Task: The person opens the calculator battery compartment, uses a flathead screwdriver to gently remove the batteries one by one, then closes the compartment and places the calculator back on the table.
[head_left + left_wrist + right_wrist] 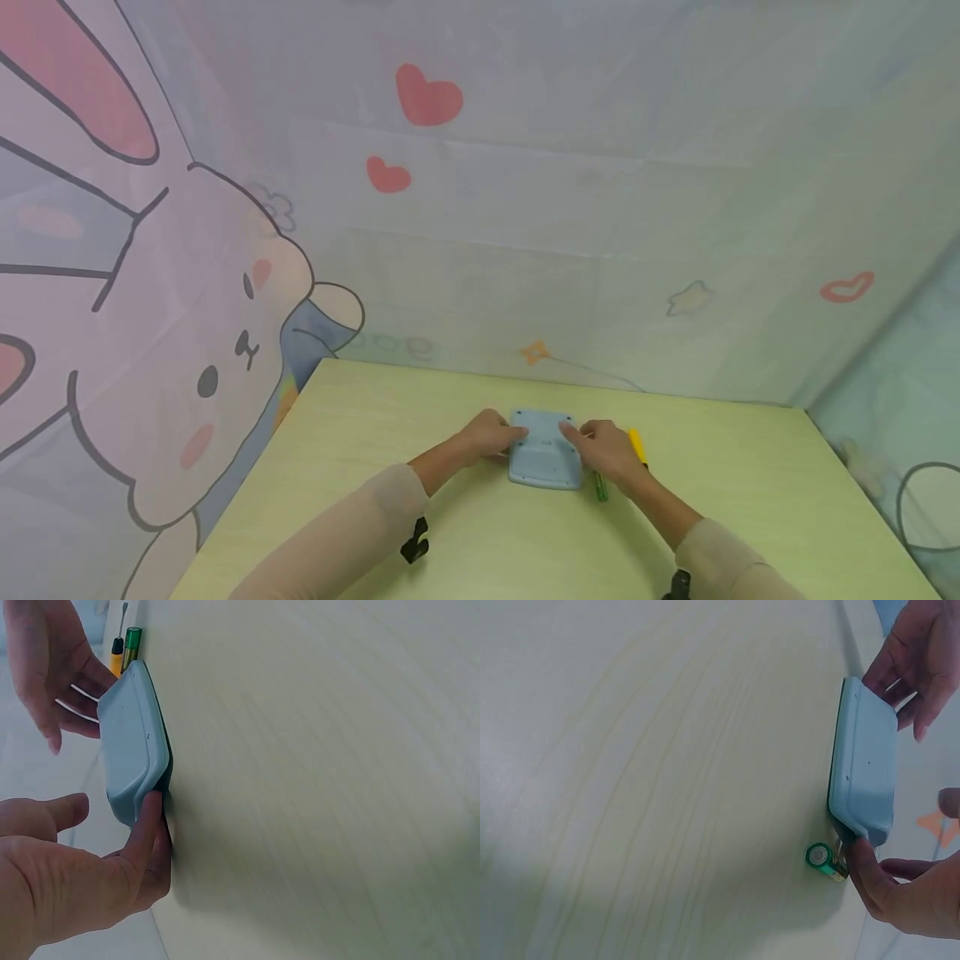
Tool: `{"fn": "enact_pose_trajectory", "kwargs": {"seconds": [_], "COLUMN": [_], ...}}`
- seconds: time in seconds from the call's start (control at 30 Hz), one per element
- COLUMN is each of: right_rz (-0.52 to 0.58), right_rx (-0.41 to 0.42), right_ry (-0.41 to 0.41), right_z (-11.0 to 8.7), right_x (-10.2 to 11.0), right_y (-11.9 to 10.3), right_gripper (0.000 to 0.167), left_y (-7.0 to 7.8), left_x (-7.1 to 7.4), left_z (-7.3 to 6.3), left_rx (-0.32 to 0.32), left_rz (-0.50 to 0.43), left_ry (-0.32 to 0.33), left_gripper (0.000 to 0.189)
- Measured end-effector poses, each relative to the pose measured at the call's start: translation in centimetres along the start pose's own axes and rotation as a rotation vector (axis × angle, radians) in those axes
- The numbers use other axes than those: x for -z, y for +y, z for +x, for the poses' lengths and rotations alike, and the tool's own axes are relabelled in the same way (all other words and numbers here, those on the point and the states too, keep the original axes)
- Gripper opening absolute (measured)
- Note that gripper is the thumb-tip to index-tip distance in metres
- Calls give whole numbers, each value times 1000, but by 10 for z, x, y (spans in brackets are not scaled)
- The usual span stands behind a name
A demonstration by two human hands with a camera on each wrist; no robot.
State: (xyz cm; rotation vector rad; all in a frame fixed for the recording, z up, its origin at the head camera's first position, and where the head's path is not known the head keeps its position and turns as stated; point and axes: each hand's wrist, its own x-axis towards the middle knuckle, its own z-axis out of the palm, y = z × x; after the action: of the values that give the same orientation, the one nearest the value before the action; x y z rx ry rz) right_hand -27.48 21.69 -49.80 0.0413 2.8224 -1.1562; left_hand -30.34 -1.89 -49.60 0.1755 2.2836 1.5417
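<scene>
A light blue plastic device (545, 462), shaped like a calculator, has its back with small corner screws facing up. My left hand (489, 435) is at its left side, fingers touching the lower edge (154, 796). In the left wrist view the left thumb stands lifted apart from the shell. At the opposite side is my right hand (611, 450), with straight fingers against the edge of the device (866, 769) and its thumb raised above it. A green battery (821, 856) lies beside the device, close to the right fingers.
A screwdriver with a yellow handle (637, 446) lies beyond the right hand, near the green battery. The pale yellow table (420, 392) ends at a printed cloth backdrop (525, 250). A black wrist mount (415, 542) hangs by the left sleeve.
</scene>
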Motion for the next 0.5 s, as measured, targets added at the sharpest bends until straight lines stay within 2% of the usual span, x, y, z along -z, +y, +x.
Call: {"fn": "enact_pose_trajectory", "kwargs": {"seconds": [0.1, 0.3, 0.5], "right_rz": [-29, -15, 12], "right_rx": [-9, -4, -16], "right_ry": [4, 21, 14], "right_z": [2, 5, 6], "right_x": [-1, -4, -4], "right_y": [0, 4, 7], "right_gripper": [60, 39, 34], "left_y": [-1, -2, -5], "left_x": [0, -1, -2], "left_z": [0, 2, 2], "left_rx": [13, 24, 21], "left_rz": [-15, -5, 9], "left_ry": [10, 34, 64], "left_gripper": [34, 36, 30]}}
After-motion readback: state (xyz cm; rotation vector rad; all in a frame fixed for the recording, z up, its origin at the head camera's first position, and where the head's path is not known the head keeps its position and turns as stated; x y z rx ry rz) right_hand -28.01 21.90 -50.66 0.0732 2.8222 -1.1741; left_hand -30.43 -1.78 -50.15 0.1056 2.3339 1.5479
